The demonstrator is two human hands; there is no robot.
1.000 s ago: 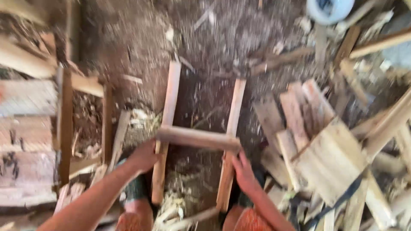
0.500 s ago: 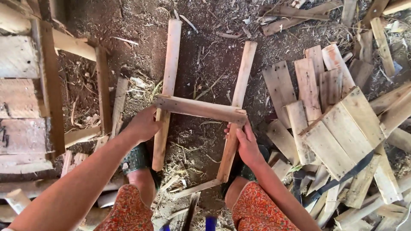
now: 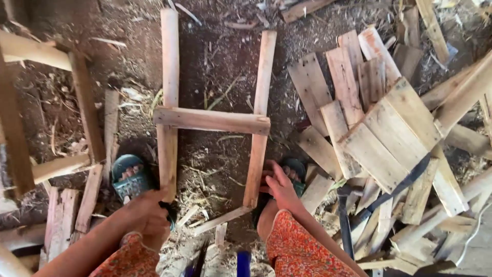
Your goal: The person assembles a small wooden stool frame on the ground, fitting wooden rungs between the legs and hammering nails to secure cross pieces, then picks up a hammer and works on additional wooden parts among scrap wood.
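Both hands (image 3: 148, 215) (image 3: 281, 185) on H-shaped wooden frame (image 3: 212, 121), plank pile (image 3: 379, 133) beside.

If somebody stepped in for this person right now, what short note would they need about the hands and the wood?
Left hand: closed around the near end of the left upright slat.
Right hand: resting against the near end of the right upright slat; grip unclear.
Wood: both slats lie roughly parallel on the dirt floor, with a cross slat lying over them about halfway up. A loose pile of slats sits to the right.
Done: one cross piece in place; whether it is fastened cannot be seen.
Left: the near and far ends have no cross piece.
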